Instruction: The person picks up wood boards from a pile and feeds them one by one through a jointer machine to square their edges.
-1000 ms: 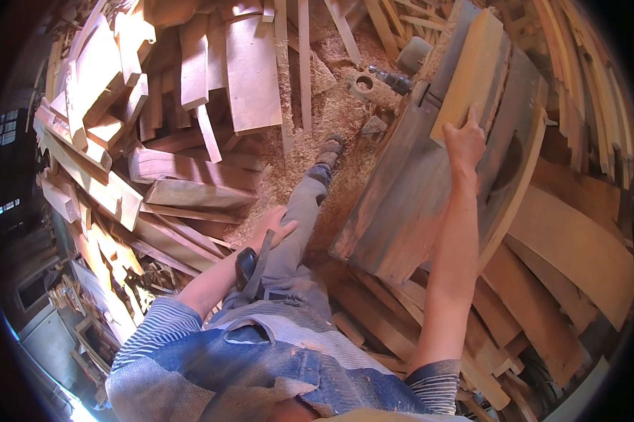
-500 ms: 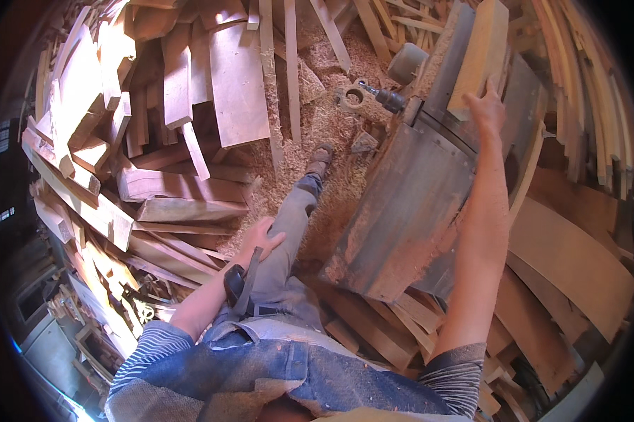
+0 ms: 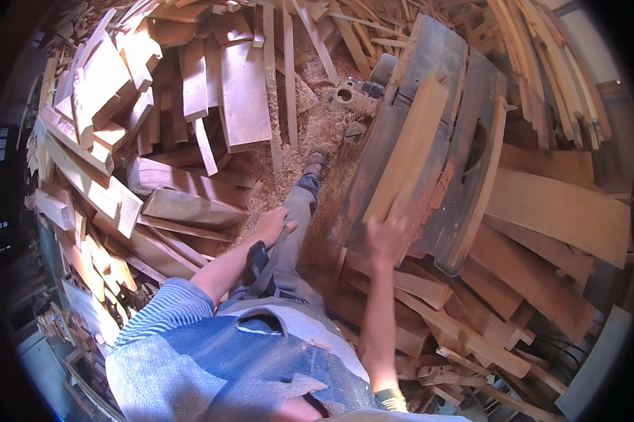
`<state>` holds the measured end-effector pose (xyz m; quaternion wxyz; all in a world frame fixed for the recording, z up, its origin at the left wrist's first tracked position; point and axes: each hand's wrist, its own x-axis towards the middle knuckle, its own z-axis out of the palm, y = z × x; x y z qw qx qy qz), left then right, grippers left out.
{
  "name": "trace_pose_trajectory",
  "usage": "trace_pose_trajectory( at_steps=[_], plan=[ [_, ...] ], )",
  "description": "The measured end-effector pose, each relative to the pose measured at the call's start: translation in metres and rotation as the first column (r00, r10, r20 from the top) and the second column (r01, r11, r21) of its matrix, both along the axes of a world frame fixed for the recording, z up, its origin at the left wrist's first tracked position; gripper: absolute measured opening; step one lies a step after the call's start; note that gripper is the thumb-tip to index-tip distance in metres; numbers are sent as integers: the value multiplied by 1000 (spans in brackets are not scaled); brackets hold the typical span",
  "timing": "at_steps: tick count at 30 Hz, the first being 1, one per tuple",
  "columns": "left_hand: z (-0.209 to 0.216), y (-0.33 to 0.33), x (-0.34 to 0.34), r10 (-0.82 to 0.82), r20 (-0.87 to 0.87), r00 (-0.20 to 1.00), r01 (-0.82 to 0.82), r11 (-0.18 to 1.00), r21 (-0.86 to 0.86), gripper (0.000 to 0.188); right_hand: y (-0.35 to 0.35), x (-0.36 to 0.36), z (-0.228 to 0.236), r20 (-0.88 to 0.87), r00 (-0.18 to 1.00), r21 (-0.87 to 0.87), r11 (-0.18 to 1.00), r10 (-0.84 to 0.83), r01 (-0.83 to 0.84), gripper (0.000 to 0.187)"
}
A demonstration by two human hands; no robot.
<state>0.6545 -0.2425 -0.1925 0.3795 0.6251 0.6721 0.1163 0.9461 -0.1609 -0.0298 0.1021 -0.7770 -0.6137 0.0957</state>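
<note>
A long plank [image 3: 410, 149] lies lengthwise on the dark metal bed of a woodworking machine [image 3: 352, 235]. My right hand [image 3: 389, 235] is at the plank's near end, its fingers closed over that end; part of the grip is hidden. On the left, my left hand [image 3: 270, 226] rests on my leg just above the knee, fingers out and holding nothing. A dark strap or belt end [image 3: 266, 271] hangs beside my left wrist.
Stacked offcuts and boards [image 3: 190, 204] crowd the left side. More planks [image 3: 528, 274] lie low on the right, and long strips [image 3: 552, 70] lean at the far right. Wood shavings [image 3: 299, 165] cover the floor around my foot [image 3: 317, 160]. A metal fitting [image 3: 355, 97] projects from the machine's left side.
My right hand has come back toward me and leftward along the machine bed, and the plank has come with it. My left hand stays on my leg. The view has shifted to the right.
</note>
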Motion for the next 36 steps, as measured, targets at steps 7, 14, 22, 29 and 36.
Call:
trace_pose_trajectory(
  at_steps=[7, 14, 22, 29, 36],
  plan=[
    [11, -21, 16, 2, 6, 1000, -2, 996, -90, 52, -223, -16, -16, -133, 991, -45, 999, 3, -9, 86],
    [0, -33, 10, 28, 27, 999, -28, 999, -29, 52, -140, -8, -15, -100, 995, -47, 999, 5, -10, 87],
    [7, -16, 7, 105, 61, 993, -105, 994, 5, 50, 34, 0, 0, 20, 1000, -54, 998, 22, -21, 86],
    [6, 6, 0, 127, 144, 981, -131, 991, 23, 51, 160, 16, -1, 12, 999, -27, 999, 39, -39, 84],
    [24, 30, -8, 266, 113, 957, -249, 957, -148, 59, 262, 35, -17, 34, 998, 34, 998, 44, -45, 83]
  ],
)
